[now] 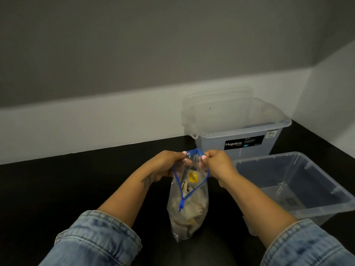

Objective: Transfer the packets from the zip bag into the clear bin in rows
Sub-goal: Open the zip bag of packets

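Grey wall and a white baseboard run behind a black worktop (76,189) that fills the lower part of the view. Standing upright on it, near the middle, is a clear plastic zip bag with a blue zipper track (187,198), its mouth pulled apart into a wide opening. Inside lie pale packets (189,210), crumpled together, with one yellow packet (193,177) near the top.

The person's left hand (165,166) pinches the left lip of the bag's mouth, fingers curled round the plastic and thumb on top. The right hand (221,166) pinches the right lip in the same way, so the two hands hold the opening stretched between them. Both forearms come out of rolled denim sleeves (99,239).

Just right of the bag, touching nothing but the worktop, sits a shallow clear plastic bin (326,206); a label shows faintly through its floor. Behind it, against the baseboard, stands a taller clear storage box with a black "Megabox" label (244,144), and a clear lid (217,96) leans upright behind that box.
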`<state>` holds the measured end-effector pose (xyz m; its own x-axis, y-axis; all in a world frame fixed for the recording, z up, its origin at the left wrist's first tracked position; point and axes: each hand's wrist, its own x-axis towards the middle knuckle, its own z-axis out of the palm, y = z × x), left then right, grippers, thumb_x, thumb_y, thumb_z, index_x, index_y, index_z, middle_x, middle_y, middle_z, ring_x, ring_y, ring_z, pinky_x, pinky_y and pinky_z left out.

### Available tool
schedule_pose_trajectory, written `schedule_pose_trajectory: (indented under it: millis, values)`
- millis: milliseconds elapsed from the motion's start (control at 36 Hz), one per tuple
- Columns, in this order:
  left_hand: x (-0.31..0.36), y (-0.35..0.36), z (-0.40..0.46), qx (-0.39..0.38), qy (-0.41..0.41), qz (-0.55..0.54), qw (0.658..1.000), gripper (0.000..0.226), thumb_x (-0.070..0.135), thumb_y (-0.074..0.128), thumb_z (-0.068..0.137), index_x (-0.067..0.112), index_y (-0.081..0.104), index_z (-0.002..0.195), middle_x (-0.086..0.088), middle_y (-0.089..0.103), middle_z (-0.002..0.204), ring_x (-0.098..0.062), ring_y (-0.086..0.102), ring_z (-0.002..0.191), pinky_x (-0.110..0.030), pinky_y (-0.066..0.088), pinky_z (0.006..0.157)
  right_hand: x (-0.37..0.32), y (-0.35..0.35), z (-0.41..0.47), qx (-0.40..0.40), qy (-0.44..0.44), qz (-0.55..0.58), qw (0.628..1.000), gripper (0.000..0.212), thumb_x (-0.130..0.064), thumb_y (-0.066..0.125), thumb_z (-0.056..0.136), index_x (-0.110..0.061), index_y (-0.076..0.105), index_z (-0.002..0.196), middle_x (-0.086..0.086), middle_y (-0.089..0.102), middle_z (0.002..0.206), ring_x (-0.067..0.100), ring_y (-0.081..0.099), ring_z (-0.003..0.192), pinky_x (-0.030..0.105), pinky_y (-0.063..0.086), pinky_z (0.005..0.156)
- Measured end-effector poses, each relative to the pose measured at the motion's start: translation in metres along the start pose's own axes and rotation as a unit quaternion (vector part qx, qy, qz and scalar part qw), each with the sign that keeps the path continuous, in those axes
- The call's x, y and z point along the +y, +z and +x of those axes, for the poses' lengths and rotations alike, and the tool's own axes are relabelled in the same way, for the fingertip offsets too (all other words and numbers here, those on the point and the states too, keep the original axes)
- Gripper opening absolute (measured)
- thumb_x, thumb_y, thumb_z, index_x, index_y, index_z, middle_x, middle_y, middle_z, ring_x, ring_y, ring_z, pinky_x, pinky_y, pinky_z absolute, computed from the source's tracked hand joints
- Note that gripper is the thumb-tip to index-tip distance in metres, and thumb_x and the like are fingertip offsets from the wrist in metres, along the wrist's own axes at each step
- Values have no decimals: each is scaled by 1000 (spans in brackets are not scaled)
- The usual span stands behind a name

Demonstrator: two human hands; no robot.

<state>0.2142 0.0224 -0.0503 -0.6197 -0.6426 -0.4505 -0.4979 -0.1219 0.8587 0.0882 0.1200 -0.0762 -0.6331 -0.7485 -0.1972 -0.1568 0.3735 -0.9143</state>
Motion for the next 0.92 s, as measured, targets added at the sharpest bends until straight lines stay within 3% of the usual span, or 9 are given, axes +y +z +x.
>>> schedule_pose_trajectory:
  millis: [56,139,222,389,500,583,750,806,917]
  values:
    - [-6,-4,2,-31,-24,-113,993,27,27,49,96,10,67,85,-9,68,88,-16,64,77,-30,50,73,0,1,2,-19,32,40,999,29,-11,47,98,-15,58,71,2,60,71,14,54,68,30,46,67]
    - [-14,-7,1,-69,-46,-263,961,30,26,49,95,7,67,82,-9,69,75,-16,66,63,-27,53,61,1,2,4,-36,66,97,992,29,-9,43,99,-14,60,76,5,61,71,15,54,65,26,43,59]
    - [-19,-7,0,-70,-42,-359,930,33,26,48,95,3,68,83,-12,69,73,-18,67,59,-25,56,54,1,2,4,-53,114,164,978,29,-9,42,100,-12,63,79,7,62,73,19,58,69,30,49,67]
    - [-28,1,4,-39,-10,-460,887,34,27,46,97,1,66,91,-15,70,75,-22,69,64,-33,60,64,0,4,8,-88,187,271,940,17,-5,45,98,-6,62,92,11,63,83,21,59,74,41,50,91]
    - [-32,1,5,-1,-2,-510,860,27,24,48,96,4,64,105,-21,66,98,-30,65,91,-48,51,79,10,4,7,-76,171,153,970,16,-7,51,94,-12,61,83,7,60,84,17,54,74,30,47,69]
    - [-35,-3,7,3,8,-533,846,28,26,45,97,9,64,109,-21,61,112,-34,60,102,-51,49,84,15,3,4,-66,199,146,967,13,-16,60,92,-9,63,80,8,58,80,16,50,66,26,45,60]
    - [-46,-2,16,1,10,-588,808,31,29,48,95,9,60,115,-24,57,123,-37,55,116,-55,39,102,11,12,4,-98,203,384,895,23,-10,43,100,-8,60,84,5,60,72,19,58,71,38,49,78]
    - [-48,-3,13,5,-7,-590,808,30,26,48,96,7,60,115,-24,61,116,-35,61,106,-54,45,95,8,13,4,-94,204,441,869,25,-10,39,101,-7,58,85,4,57,70,17,56,69,35,50,75]
    - [-57,-8,13,31,-66,-580,811,29,12,47,96,1,58,121,-20,66,100,-22,70,75,-40,60,64,5,14,4,-80,227,508,827,25,-10,35,102,-4,54,87,6,49,67,15,46,58,29,48,62]
